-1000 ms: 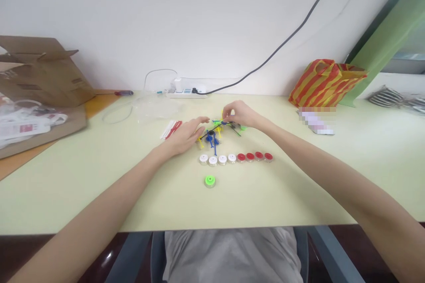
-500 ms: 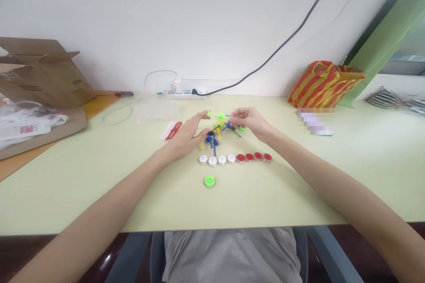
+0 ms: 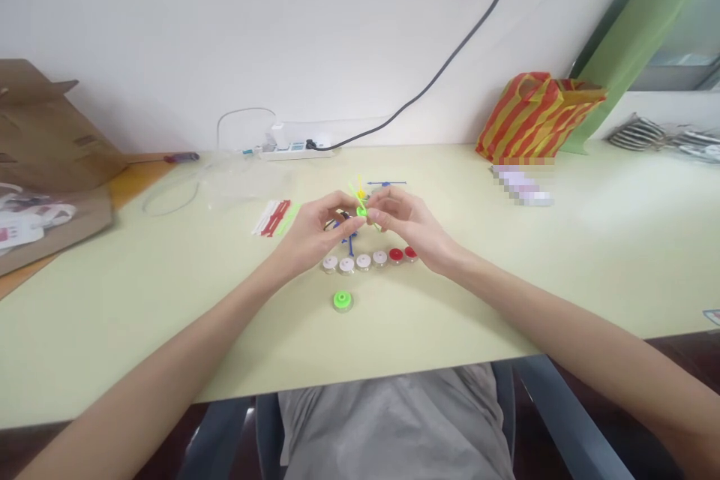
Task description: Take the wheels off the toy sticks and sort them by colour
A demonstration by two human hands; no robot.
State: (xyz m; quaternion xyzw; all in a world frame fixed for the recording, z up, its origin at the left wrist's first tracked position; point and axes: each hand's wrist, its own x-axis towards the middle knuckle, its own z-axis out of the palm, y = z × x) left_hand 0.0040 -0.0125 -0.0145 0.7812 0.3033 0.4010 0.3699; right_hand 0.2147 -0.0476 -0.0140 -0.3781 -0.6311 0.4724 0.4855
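Note:
My left hand and my right hand meet over the middle of the table. Their fingertips pinch a bright green plastic piece with a round part and a thin stick. Behind the fingers lie a blue stick piece and a yellow piece. Blue pieces, partly covered by my left hand, lie below. Nearer me runs a row of round clear-sided pieces with white tops and red tops; my right hand hides its right end. One round green-topped piece sits in front.
White, red and green thin strips lie left of my hands. Farther back are a clear plastic bag, a power strip and a screwdriver. A cardboard box stands left, a striped bag right.
Both hands have come together on the green piece, which was stretched out between them before. My left fingers, spread before, are now closed on it. The view has shifted slightly.

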